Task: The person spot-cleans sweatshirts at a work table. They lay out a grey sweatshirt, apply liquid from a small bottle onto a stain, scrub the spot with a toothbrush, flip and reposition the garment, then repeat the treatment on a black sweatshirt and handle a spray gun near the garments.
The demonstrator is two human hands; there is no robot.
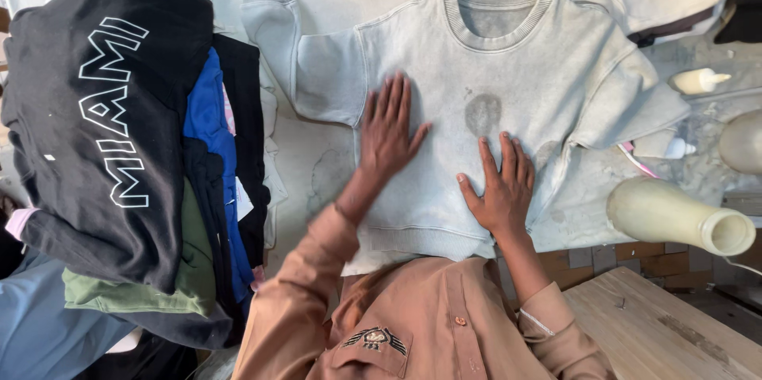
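Worn pale surface (pixel 325 166) carries a light grey sweatshirt (pixel 508 94) laid flat front-up, neckline away from the person, with a dark round stain (pixel 482 113) mid-chest. Left hand (pixel 387 128) lies palm-down, fingers spread, on the sweatshirt's left chest part; right hand (pixel 500 183) also flat and open, pressed on the lower front just below the stain, neither gripping anything. Stack of folded clothes (pixel 159 158) topped by a black sweatshirt (pixel 95 110) sits at left, cream plastic bottle (pixel 675 213) lies at right beside a small squeeze bottle (pixel 698 80).
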